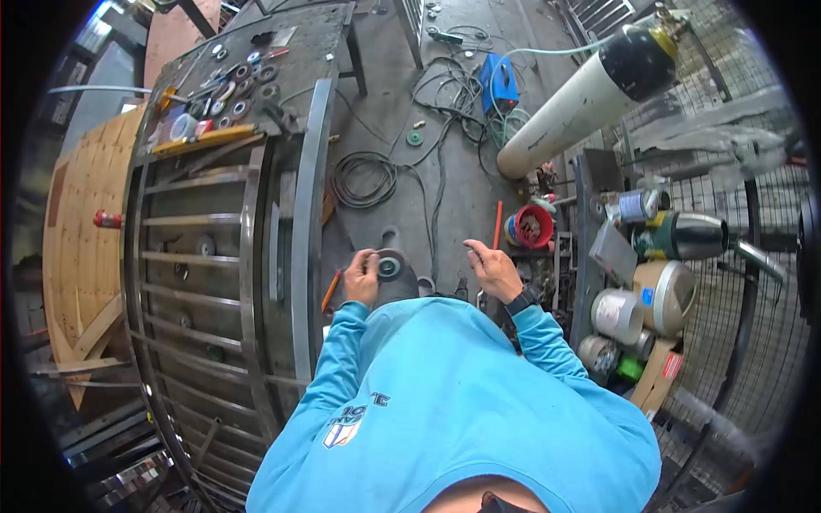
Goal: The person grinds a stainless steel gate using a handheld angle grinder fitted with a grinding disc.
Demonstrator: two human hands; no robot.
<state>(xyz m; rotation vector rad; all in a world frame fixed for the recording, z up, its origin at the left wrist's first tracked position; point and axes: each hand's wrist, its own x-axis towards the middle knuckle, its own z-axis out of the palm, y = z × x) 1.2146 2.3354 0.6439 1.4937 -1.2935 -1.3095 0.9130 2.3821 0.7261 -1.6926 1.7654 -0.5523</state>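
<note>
My left hand (363, 278) is closed on the edge of a round abrasive disc (390, 266), which has a dark rim and a pale greenish centre with a hole. The disc is held in front of my body, above my dark trouser leg. My right hand (496, 272) is held out to the right with its fingers apart and nothing visible in it. A dark watch (521, 300) is on that wrist. Close to the left hand, an orange stick-like thing (331, 291) stands beside the grey steel beam (312, 214).
To my left is a barred metal frame (192, 257) and a workbench (308, 53) with several discs and tools. Coiled cable (365, 181) lies on the floor ahead. A blue machine (498, 84), gas cylinder (564, 120), red bucket (534, 211) and shelf of containers (616, 315) stand right.
</note>
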